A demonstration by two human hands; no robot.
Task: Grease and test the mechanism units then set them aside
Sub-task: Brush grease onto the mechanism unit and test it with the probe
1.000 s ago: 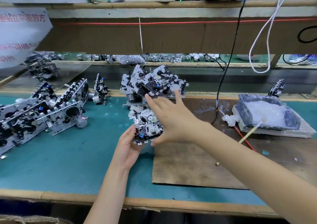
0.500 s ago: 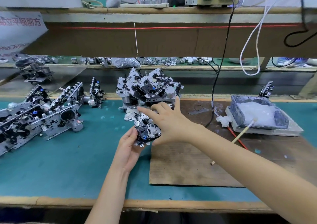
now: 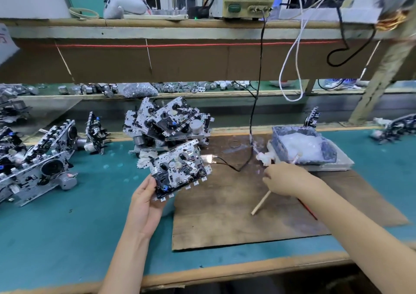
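Holding the unit (image 3: pixel 180 172) tilted up above the desk (image 3: pixel 67 226), the left hand (image 3: pixel 146 206) grips its lower corner, probably to expose the gears for grease. At 3 o'clock, the right hand (image 3: pixel 286 179) curls its fingers round the stick (image 3: pixel 262 202), whose tip lies in the tray (image 3: pixel 278 137).

Left forearm angled up from bottom edge; left hand (image 3: pixel 146 201), palm facing up, gripped mechanism unit (image 3: pixel 180 170) by lower-left corner, fingers behind it. Right arm stretched across from lower right; right hand (image 3: pixel 284 179) knuckles up, fingers curled round stick (image 3: pixel 261 203)
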